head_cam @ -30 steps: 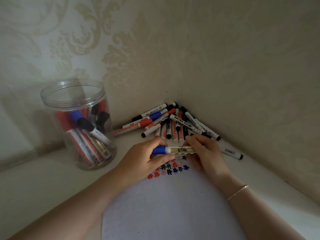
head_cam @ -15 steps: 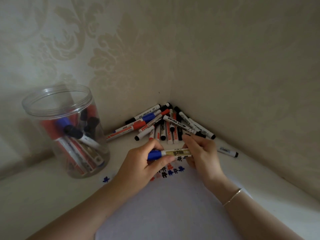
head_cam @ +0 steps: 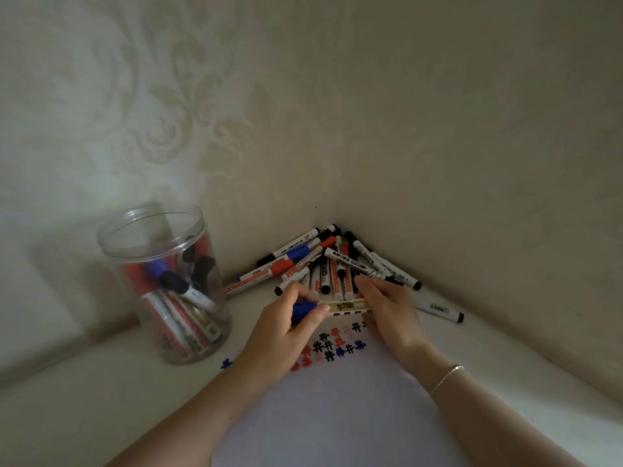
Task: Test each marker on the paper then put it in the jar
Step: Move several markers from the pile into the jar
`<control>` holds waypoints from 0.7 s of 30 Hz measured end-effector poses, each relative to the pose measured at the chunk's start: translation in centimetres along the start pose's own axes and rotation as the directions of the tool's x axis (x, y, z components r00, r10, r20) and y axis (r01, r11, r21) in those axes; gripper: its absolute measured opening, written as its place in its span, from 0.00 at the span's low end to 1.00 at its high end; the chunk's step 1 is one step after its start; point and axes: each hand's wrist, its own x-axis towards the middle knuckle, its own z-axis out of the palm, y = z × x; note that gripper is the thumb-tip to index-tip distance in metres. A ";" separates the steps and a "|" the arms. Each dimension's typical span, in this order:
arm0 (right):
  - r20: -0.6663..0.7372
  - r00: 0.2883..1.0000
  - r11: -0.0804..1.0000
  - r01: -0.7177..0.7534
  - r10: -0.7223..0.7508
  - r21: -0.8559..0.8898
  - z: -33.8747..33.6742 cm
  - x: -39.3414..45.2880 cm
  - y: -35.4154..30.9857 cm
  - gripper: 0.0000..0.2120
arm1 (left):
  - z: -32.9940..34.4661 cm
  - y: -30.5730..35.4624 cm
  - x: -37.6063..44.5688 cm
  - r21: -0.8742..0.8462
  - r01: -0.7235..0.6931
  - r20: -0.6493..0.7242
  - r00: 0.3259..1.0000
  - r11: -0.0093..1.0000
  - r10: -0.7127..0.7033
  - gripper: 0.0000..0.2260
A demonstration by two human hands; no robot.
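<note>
Both hands hold one blue-capped marker (head_cam: 347, 306) level above the top of the white paper (head_cam: 340, 409). My left hand (head_cam: 286, 328) grips its blue cap between thumb and fingers. My right hand (head_cam: 387, 311) grips the yellowish barrel at the other end. Several small red, black and blue test marks (head_cam: 332, 347) sit on the paper under the hands. A clear plastic jar (head_cam: 165, 281) stands open at the left with several markers inside. A pile of markers (head_cam: 333, 261) lies in the corner behind the hands.
Two wallpapered walls meet in a corner right behind the marker pile. One loose black-capped marker (head_cam: 438, 310) lies along the right wall. A blue mark (head_cam: 226, 363) sits on the white surface beside the jar.
The view has tilted and shifted, so the jar and hands sit differently in the frame. My left fingers have closed further round the blue cap; the marker stays between both hands.
</note>
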 end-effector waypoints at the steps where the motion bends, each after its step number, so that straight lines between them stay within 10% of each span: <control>1: 0.004 1.000 1.000 -0.012 0.012 0.024 0.1 0.1 -0.6 0.17 | -0.4 0.5 0.2 0.027 -0.020 -0.021 1.000 0.999 0.020 0.06; 7: -0.043 0.999 0.976 0.037 -0.029 0.213 3.5 3.8 -7.5 0.19 | -7.8 7.9 3.2 0.491 -0.303 -0.235 0.857 0.817 0.459 0.08; 11: 0.107 0.975 0.925 0.217 -0.192 -0.313 7.3 6.5 -9.7 0.08 | -14.9 12.9 3.5 0.522 -0.182 -0.445 0.775 0.833 0.448 0.08; 14: 0.438 0.884 0.515 0.456 -0.166 -0.725 10.5 6.8 -7.6 0.15 | -19.2 13.7 3.2 0.595 -0.031 -0.510 0.757 0.803 0.408 0.08; 17: 0.634 0.771 0.072 0.637 -0.067 -0.767 13.3 6.0 -5.1 0.19 | -21.4 13.2 3.0 0.647 0.088 -0.491 0.808 0.757 0.325 0.07; 21: 0.658 0.751 -0.156 0.644 -0.054 -0.749 15.2 5.4 -3.2 0.17 | -21.7 11.7 2.4 0.683 0.144 -0.388 0.902 0.716 0.189 0.05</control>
